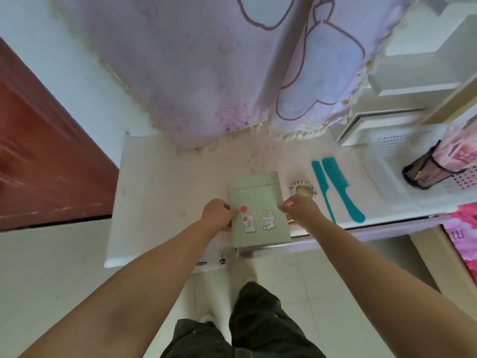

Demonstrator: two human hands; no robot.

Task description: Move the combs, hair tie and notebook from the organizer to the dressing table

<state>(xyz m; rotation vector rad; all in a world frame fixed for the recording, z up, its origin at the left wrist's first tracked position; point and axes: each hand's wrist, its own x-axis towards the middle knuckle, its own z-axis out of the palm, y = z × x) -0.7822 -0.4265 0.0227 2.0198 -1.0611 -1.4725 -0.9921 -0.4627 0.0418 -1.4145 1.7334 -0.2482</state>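
Note:
A pale green notebook (258, 202) with two rabbit stickers and a red dot lies near the front edge of the dressing table (160, 192). My left hand (218, 214) grips its left edge and my right hand (300, 209) grips its right edge. Just right of the notebook sits a frilly hair tie (302, 188), partly behind my right hand. Two teal combs lie side by side further right, a thin tail comb (322, 188) and a wide-toothed comb (340, 187). The white perforated organizer (392, 161) stands at the table's right end.
A black mesh pouch (426, 170) and a pink packet (462, 148) remain in the organizer. A lilac curtain (206, 73) hangs over the back of the table. White shelves (418, 73) rise at the right. A red-brown door (38, 156) is at the left.

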